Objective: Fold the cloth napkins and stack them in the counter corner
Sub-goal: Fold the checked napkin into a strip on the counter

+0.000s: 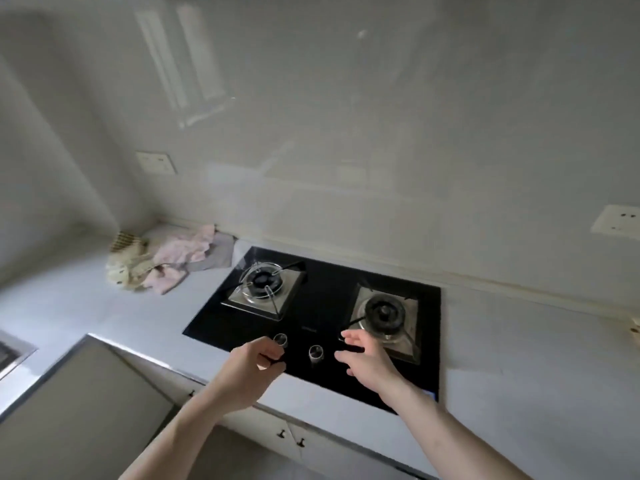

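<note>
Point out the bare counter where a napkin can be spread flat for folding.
Bare counter lies between the napkin heap and the counter's front edge, left of the hob. More lies right of the hob. The back corner is crowded with crumpled napkins.

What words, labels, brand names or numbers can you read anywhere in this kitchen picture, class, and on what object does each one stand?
No text can be read here.
Black gas hob: a small pale mark on the glass between the burners, above the knobs, too small and blurred to read.
Two knobs: no legible markings.
Wall sockets: no lettering visible.
Crumpled cloth napkins on the counter: patterns only, no words.
</note>
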The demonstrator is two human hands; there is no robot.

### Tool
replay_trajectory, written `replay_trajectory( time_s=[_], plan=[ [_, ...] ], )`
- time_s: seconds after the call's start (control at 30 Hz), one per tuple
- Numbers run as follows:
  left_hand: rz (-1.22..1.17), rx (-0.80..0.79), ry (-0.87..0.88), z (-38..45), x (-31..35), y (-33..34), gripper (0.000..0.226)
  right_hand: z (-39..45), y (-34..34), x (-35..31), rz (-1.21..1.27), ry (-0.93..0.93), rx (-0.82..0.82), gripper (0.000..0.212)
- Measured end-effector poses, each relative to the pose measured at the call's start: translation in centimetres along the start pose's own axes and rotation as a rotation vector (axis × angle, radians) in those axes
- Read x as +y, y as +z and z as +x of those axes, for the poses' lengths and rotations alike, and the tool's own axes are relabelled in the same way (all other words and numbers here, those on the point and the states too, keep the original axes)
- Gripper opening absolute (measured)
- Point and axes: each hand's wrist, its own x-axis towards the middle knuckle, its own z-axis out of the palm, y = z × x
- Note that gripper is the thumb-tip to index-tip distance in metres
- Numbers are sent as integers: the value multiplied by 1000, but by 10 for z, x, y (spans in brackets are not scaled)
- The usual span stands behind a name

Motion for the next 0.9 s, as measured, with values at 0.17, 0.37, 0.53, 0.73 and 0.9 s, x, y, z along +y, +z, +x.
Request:
replay_trajectory(
  time_s=[0.17, 0.37, 0.53, 0.73, 0.9],
  plan=[
    [-75, 117, -131, -50, -87, -60, 13, -5, 92, -48, -206, -95, -165, 47],
    [-148, 249, -236, -68, -156, -113, 12, 24, 177, -94, -321, -182, -318, 47],
    [-170, 280, -294, -57, -207, -146, 16, 65, 249, -116, -335, -219, -413, 47],
    [-123, 307, -343, -21, -262, -199, 10, 116, 316, -150, -328, -212, -493, 43],
    [-130, 301, -368, 13, -300, -225, 10, 164, 357, -176, -361, -218, -523, 41]
  ],
)
